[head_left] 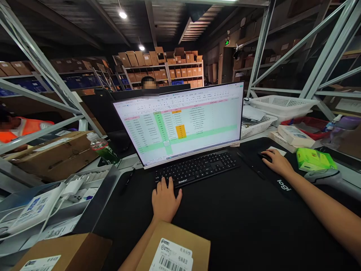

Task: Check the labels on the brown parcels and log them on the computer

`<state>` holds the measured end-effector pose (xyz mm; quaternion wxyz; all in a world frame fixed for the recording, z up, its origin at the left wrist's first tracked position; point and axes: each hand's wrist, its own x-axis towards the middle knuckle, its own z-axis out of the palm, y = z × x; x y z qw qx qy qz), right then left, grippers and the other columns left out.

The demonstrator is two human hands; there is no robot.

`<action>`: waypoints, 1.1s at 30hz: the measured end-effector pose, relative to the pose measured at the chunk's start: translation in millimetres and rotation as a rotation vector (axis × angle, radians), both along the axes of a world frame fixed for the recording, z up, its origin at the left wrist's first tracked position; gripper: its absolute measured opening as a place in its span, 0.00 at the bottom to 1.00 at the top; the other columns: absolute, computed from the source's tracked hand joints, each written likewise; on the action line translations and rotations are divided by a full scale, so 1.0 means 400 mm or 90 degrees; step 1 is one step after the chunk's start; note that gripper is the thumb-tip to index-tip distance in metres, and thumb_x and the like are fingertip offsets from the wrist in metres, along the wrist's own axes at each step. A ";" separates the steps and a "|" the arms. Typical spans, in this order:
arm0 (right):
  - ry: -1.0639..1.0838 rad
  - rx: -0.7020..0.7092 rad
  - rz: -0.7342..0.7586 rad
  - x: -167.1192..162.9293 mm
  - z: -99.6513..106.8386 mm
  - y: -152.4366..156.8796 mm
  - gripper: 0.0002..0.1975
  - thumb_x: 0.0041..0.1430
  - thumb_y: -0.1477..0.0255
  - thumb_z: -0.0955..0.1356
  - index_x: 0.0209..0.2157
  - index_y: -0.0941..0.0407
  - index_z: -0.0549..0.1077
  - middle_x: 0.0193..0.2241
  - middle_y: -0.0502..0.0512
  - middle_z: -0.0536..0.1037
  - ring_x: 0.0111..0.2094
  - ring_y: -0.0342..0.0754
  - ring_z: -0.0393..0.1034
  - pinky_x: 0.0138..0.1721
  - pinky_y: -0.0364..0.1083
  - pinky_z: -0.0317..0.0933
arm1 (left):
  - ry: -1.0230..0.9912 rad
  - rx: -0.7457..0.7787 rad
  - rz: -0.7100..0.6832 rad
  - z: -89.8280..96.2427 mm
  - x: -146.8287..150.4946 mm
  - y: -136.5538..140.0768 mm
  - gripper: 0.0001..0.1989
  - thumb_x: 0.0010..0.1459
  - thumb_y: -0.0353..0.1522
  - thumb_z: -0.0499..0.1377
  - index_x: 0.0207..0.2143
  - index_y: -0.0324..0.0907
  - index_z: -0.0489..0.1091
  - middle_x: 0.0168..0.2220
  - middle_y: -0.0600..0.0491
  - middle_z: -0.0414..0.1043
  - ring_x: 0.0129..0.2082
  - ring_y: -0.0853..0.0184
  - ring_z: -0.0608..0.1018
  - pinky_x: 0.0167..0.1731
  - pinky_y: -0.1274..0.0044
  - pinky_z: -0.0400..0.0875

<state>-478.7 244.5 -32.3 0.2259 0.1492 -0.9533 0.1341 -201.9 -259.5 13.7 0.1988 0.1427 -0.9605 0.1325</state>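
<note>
My left hand (166, 201) lies palm down with its fingers spread, fingertips on the lower left keys of a black keyboard (197, 169). To the right, my right hand (276, 162) rests over a dark computer mouse (265, 156), which its fingers mostly cover. A black mouse pad (282, 192) marked "logi" is under that hand and wrist. Behind the keyboard stands a monitor (194, 120) showing a spreadsheet with green, pink and orange cells. A labelled cardboard box (180, 241) sits close in front of me, overlapping my left forearm.
At left are a grey tray (104, 188) of chargers and papers, another carton (70, 248) and a green drink bottle (103, 148). On the right lie a green packet (316, 159), a grey scanner (324, 176) and white baskets (282, 103). Two people appear beyond the desk.
</note>
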 end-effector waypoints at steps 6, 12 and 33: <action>0.015 -0.009 0.009 -0.004 -0.001 0.002 0.21 0.62 0.61 0.64 0.51 0.53 0.78 0.52 0.64 0.73 0.51 0.61 0.72 0.51 0.57 0.70 | 0.008 0.005 -0.007 0.002 -0.001 0.002 0.30 0.67 0.43 0.50 0.65 0.34 0.65 0.64 0.32 0.64 0.59 0.45 0.69 0.50 0.60 0.68; 0.009 -0.015 0.009 -0.006 -0.007 0.005 0.21 0.62 0.60 0.64 0.51 0.53 0.78 0.53 0.64 0.72 0.52 0.61 0.72 0.49 0.57 0.70 | 0.009 0.013 -0.010 0.004 0.001 0.003 0.30 0.67 0.42 0.51 0.65 0.34 0.65 0.64 0.32 0.64 0.59 0.44 0.69 0.50 0.60 0.68; 0.001 -0.004 0.010 -0.006 -0.005 0.005 0.22 0.62 0.60 0.64 0.52 0.55 0.78 0.53 0.65 0.72 0.52 0.62 0.71 0.51 0.57 0.70 | 0.008 0.016 -0.006 0.003 0.002 0.003 0.30 0.67 0.42 0.51 0.65 0.34 0.64 0.64 0.32 0.64 0.59 0.45 0.69 0.51 0.59 0.67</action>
